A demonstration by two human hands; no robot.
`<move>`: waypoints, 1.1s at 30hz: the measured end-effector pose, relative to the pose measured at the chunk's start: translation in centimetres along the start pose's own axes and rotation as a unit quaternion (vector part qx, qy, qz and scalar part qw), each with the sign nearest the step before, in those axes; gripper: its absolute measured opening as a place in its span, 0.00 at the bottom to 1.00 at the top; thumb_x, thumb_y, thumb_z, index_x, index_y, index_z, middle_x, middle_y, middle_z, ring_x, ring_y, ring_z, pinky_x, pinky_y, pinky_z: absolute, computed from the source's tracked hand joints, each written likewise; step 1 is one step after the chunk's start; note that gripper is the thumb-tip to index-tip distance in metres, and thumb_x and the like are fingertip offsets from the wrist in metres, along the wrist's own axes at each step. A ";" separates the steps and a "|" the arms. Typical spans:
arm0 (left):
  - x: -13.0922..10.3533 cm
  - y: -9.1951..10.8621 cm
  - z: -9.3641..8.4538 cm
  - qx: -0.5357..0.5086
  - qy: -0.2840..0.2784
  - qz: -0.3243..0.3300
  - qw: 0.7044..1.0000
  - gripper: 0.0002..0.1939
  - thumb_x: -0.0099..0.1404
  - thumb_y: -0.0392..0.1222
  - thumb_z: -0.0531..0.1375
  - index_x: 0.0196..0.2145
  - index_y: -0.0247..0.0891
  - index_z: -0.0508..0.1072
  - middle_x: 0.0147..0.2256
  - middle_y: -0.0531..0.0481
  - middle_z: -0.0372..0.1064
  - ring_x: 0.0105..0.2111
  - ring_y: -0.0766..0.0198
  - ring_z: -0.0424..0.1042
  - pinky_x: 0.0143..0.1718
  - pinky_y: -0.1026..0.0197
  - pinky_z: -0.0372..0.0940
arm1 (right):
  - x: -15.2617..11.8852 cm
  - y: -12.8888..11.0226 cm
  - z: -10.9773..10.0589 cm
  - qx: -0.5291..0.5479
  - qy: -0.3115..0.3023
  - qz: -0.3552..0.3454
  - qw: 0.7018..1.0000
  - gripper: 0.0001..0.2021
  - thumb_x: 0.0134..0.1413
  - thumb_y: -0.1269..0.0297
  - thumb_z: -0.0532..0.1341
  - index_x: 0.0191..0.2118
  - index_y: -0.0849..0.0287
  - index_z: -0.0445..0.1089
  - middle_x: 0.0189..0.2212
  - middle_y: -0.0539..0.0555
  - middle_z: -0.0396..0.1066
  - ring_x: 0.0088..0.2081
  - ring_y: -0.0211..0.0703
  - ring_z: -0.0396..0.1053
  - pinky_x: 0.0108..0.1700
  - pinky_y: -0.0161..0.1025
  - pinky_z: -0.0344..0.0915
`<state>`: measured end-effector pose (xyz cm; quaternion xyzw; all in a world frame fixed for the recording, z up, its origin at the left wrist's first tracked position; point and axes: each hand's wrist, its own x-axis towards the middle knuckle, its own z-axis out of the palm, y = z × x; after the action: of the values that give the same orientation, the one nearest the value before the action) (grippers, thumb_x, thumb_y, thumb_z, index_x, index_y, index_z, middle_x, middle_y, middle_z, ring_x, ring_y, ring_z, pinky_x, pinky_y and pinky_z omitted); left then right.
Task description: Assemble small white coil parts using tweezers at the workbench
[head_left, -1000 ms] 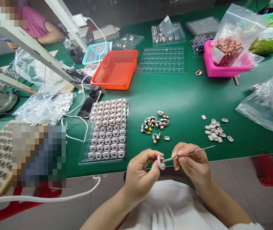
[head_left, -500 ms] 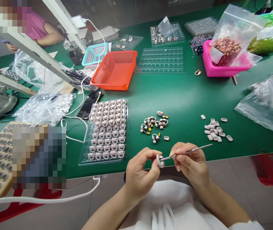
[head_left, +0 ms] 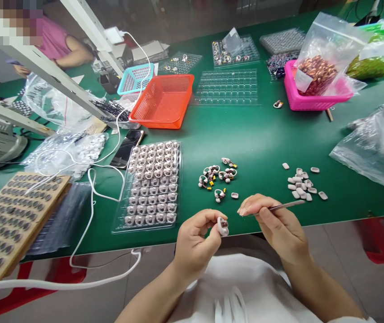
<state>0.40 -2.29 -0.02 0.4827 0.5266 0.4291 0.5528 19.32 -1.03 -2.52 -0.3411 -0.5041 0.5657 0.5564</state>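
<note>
Between thumb and index finger my left hand (head_left: 196, 244) pinches a small pale earphone shell (head_left: 223, 227), its open side and a dark inner part showing. To its right, my right hand (head_left: 279, 224) is closed on a slim metal tool (head_left: 289, 205); the handle end points right and its tip is hidden by the fingers. The tool is apart from the shell. Beyond my hands lie several wired earphone pieces (head_left: 219, 195) with yellow bits, and a single pale cap (head_left: 234, 195). A pile of similar caps (head_left: 301, 184) is on the right.
Left of my hands stands a clear tray (head_left: 119, 220) filled with pale shells. Further back are a red basket (head_left: 165, 105), a clear compartment tray (head_left: 227, 87) and a pink basket (head_left: 304, 103). A white cable (head_left: 92, 197) and a wooden board (head_left: 19, 211) lie left. Another person sits across.
My right hand has moved right, drawing the metal tool away from the earphone shell. My left hand still holds the shell, now shifted slightly left and turned a little.
</note>
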 end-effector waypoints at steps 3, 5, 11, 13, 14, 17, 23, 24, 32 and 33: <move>-0.1 -0.2 0.1 -0.019 0.007 0.016 1.000 0.05 0.64 0.37 0.62 0.35 0.35 0.78 0.30 0.47 0.76 0.30 0.64 0.74 0.33 0.65 0.70 | -0.3 0.1 0.6 -0.085 -0.052 0.018 0.995 0.11 0.69 0.67 0.53 0.46 0.52 0.73 0.37 0.54 0.70 0.36 0.44 0.69 0.38 0.41 0.66; -0.1 -0.3 0.2 -0.039 0.008 0.027 0.999 0.05 0.65 0.37 0.62 0.36 0.36 0.79 0.31 0.48 0.76 0.31 0.64 0.76 0.35 0.65 0.71 | -0.4 0.5 1.2 -0.133 -0.072 0.010 0.988 0.08 0.66 0.67 0.57 0.47 0.53 0.72 0.36 0.54 0.70 0.35 0.43 0.68 0.35 0.40 0.65; -0.2 -0.6 0.8 -0.074 0.022 0.041 0.996 0.06 0.64 0.38 0.65 0.39 0.39 0.81 0.34 0.49 0.79 0.34 0.64 0.78 0.37 0.67 0.72 | -0.4 1.7 3.0 -0.139 -0.008 -0.011 0.990 0.06 0.59 0.70 0.62 0.41 0.53 0.69 0.30 0.50 0.65 0.31 0.41 0.64 0.32 0.37 0.63; -0.2 -0.6 0.7 -0.059 0.029 0.046 0.997 0.08 0.64 0.39 0.65 0.41 0.38 0.82 0.34 0.48 0.79 0.34 0.63 0.78 0.37 0.66 0.73 | -0.4 1.7 3.2 -0.137 0.004 -0.010 0.990 0.05 0.58 0.70 0.63 0.39 0.53 0.68 0.29 0.49 0.64 0.30 0.40 0.63 0.31 0.37 0.63; -0.2 -0.6 0.7 -0.043 0.030 0.050 0.997 0.08 0.64 0.39 0.65 0.41 0.38 0.82 0.35 0.47 0.80 0.34 0.62 0.78 0.37 0.65 0.73 | -0.3 1.8 3.3 -0.135 0.009 -0.007 0.991 0.05 0.58 0.70 0.63 0.38 0.54 0.68 0.29 0.49 0.64 0.31 0.40 0.63 0.31 0.37 0.63; -0.2 -0.4 0.3 -0.005 0.023 0.055 0.998 0.10 0.64 0.38 0.65 0.43 0.39 0.83 0.37 0.45 0.81 0.35 0.60 0.79 0.38 0.64 0.74 | -0.1 1.7 3.4 -0.114 0.024 0.006 0.993 0.03 0.57 0.70 0.63 0.35 0.54 0.68 0.29 0.50 0.64 0.31 0.41 0.64 0.31 0.37 0.63; 0.2 0.0 -0.1 -0.058 -0.014 0.020 0.998 0.10 0.64 0.37 0.65 0.42 0.43 0.83 0.36 0.47 0.83 0.33 0.60 0.80 0.37 0.63 0.75 | 0.2 1.4 3.3 -0.048 0.021 0.078 0.996 0.04 0.58 0.66 0.62 0.32 0.55 0.67 0.26 0.48 0.62 0.28 0.39 0.62 0.27 0.35 0.62; 0.2 0.0 0.0 -0.061 -0.012 0.019 0.998 0.09 0.64 0.37 0.66 0.42 0.43 0.84 0.36 0.47 0.83 0.33 0.60 0.80 0.37 0.63 0.75 | 0.2 1.4 3.4 -0.047 0.020 0.084 0.995 0.05 0.58 0.67 0.62 0.31 0.55 0.66 0.25 0.48 0.61 0.28 0.39 0.62 0.27 0.35 0.62; 0.0 -0.6 0.1 -0.023 -0.011 0.081 0.996 0.11 0.64 0.35 0.65 0.42 0.47 0.84 0.30 0.49 0.80 0.28 0.65 0.75 0.31 0.67 0.70 | -0.1 1.9 3.7 -0.055 0.028 0.072 0.996 0.08 0.51 0.74 0.60 0.32 0.55 0.62 0.26 0.47 0.58 0.26 0.37 0.61 0.26 0.34 0.61; 0.0 -0.5 0.1 -0.024 -0.013 0.087 0.996 0.12 0.64 0.34 0.65 0.42 0.47 0.84 0.29 0.49 0.80 0.28 0.65 0.74 0.31 0.67 0.69 | -0.1 1.8 3.7 -0.057 0.029 0.064 0.996 0.08 0.50 0.75 0.60 0.32 0.55 0.61 0.26 0.47 0.58 0.26 0.37 0.61 0.26 0.34 0.61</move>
<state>0.49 -2.41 -0.56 0.5192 0.4649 0.4816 0.5313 15.29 -1.60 -3.32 -0.4199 -0.4960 0.5607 0.5131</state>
